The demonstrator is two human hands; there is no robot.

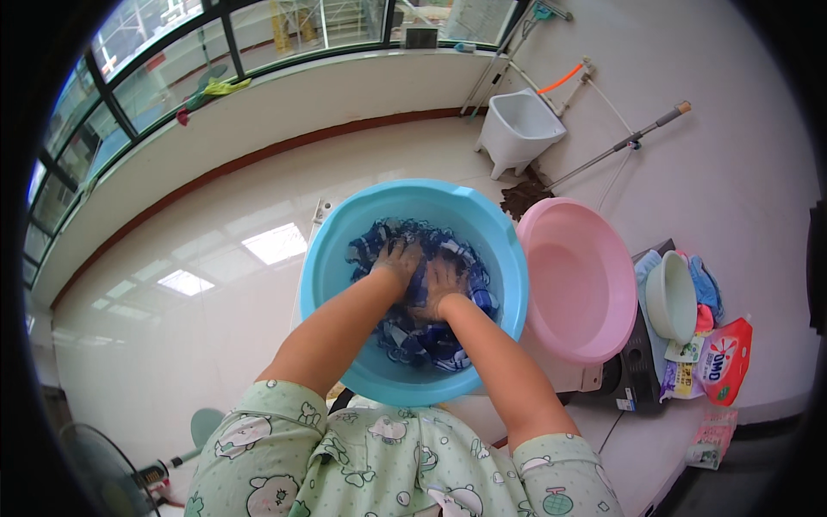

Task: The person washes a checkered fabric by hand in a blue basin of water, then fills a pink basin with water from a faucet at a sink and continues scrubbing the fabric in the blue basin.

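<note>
In front of me stands a large light-blue plastic basin (326,239) with water in it. A blue-and-white checked garment (400,336) lies in the water, bunched up and wet. Both my left hand (398,260) and my right hand (446,283) are down in the basin, side by side, resting flat on the cloth. Their fingers are spread, with no grip on the fabric that I can see. Water partly covers the right hand. A pink plastic basin (575,291) sits against the blue one on the right; nothing shows inside it.
Behind the pink basin are a white mop sink (523,129) and a mop (594,161) leaning on the wall. At right, a pale green bowl (670,297) lies among cloths beside an OMO detergent pouch (727,362). An electric fan (106,472) stands at lower left.
</note>
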